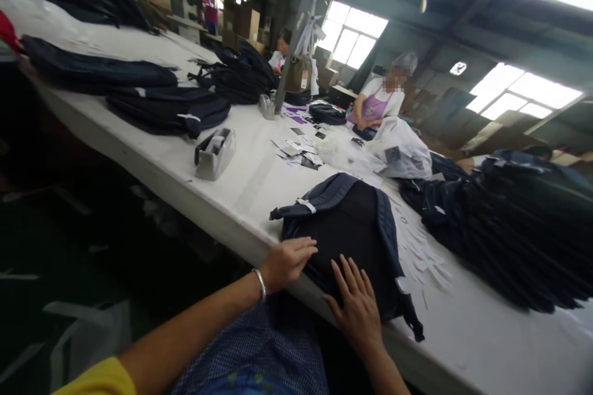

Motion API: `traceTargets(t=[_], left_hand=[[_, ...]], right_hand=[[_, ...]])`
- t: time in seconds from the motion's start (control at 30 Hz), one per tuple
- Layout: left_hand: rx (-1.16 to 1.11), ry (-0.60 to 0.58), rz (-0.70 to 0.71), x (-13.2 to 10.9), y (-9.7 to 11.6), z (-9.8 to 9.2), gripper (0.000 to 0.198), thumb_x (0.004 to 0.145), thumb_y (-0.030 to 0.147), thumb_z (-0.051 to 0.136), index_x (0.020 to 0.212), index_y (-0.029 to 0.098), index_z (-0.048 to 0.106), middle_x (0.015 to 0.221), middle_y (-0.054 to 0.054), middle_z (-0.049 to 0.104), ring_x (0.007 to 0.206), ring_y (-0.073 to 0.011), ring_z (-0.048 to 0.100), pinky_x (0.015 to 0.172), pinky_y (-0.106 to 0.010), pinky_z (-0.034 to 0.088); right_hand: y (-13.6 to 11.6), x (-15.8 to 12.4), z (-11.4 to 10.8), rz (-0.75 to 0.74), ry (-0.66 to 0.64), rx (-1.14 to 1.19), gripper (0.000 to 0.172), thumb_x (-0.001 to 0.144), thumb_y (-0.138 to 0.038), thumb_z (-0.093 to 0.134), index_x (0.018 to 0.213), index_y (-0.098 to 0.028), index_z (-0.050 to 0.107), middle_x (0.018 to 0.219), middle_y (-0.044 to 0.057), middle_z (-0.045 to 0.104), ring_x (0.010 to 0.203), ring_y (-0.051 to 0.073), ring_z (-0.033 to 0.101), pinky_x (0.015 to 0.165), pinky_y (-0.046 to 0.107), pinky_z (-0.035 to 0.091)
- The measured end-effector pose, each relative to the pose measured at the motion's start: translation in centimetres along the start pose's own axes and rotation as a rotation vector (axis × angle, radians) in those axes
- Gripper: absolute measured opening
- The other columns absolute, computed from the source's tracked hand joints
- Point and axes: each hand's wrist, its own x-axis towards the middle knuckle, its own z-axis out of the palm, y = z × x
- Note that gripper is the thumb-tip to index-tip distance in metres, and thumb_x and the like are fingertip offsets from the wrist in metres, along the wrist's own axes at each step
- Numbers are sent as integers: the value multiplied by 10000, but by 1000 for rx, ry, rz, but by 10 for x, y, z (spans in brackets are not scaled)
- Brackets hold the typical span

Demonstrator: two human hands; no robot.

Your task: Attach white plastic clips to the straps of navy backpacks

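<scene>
A dark navy backpack (352, 228) lies back-side up on the white table (250, 179), near its front edge. My left hand (287, 262), a silver bangle on its wrist, rests with fingers stretched flat on the backpack's left lower edge. My right hand (356, 302) lies flat and open on the black back panel, fingers spread. Neither hand holds anything. Small white paper tags (419, 253) are scattered just right of the backpack.
A big heap of dark backpacks (514, 228) fills the right. More dark bags (152, 99) lie at the left. A grey tape dispenser (215, 153), loose tags (299, 148) and a plastic bag (401, 151) sit mid-table. Two people (382, 102) work at the far end.
</scene>
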Motion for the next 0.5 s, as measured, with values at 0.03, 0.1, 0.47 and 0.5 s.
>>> traceTargets(t=[0.03, 0.1, 0.47, 0.5], left_hand=[[-3, 38, -75, 9, -10, -8, 332, 919, 208, 403, 1188, 224, 596, 1277, -46, 607, 1210, -151, 522, 1044, -317, 401], [20, 60, -253, 30, -34, -23, 331, 892, 237, 456, 1184, 206, 608, 1220, -80, 639, 1147, -201, 568, 996, -343, 432], [-324, -165, -717, 86, -107, -40, 368, 592, 455, 757, 816, 165, 721, 865, -79, 733, 919, -278, 658, 819, -312, 496], [-381, -164, -745, 85, -108, -36, 348, 559, 414, 784, 791, 164, 717, 838, -70, 733, 891, -270, 665, 792, -307, 509]], right_hand=[[0, -1, 2, -2, -8, -18, 675, 869, -473, 514, 1455, -251, 263, 1506, 73, 308, 1367, 290, 313, 1100, 479, 275], [2, -4, 3, -8, -22, -40, 676, 866, -473, 517, 1454, -255, 264, 1513, 72, 294, 1367, 293, 312, 1099, 481, 276], [0, -4, -1, -3, -50, -70, 675, 864, -464, 518, 1455, -263, 261, 1509, 57, 305, 1366, 295, 316, 1082, 480, 323], [0, -5, -2, -5, -44, -62, 675, 862, -466, 521, 1454, -266, 265, 1506, 58, 313, 1364, 301, 318, 1079, 487, 326]])
